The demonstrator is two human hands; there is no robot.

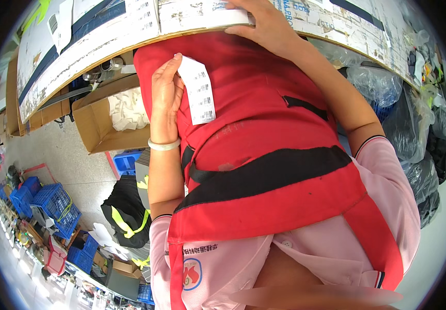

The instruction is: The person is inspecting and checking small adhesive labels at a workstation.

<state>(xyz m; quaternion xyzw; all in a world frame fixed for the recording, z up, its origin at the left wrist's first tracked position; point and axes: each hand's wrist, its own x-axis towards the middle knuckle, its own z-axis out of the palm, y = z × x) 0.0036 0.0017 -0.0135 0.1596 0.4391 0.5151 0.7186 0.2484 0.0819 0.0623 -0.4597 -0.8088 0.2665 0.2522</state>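
Observation:
My left hand (167, 85) is closed in a pinch on the top end of a white label strip (201, 95). The strip is creased near the fingers and hangs over my red apron (264, 206), with several small printed blocks down it. My right hand (267, 26) is at the edge of the worktable (336, 31), thumb and fingers spread apart. Its fingertips lie by the end of a flat white printed sheet (202, 16) on the tabletop, and the thumb lies along the table's edge. The upper part of this hand meets the frame's top edge.
An open cardboard box (91, 124) with crumpled off-white material stands under the table at the left. Blue crates (57, 206) and a black bundle with a yellow-green strap (124, 206) are on the floor. Clear plastic bags (409, 124) hang at the right.

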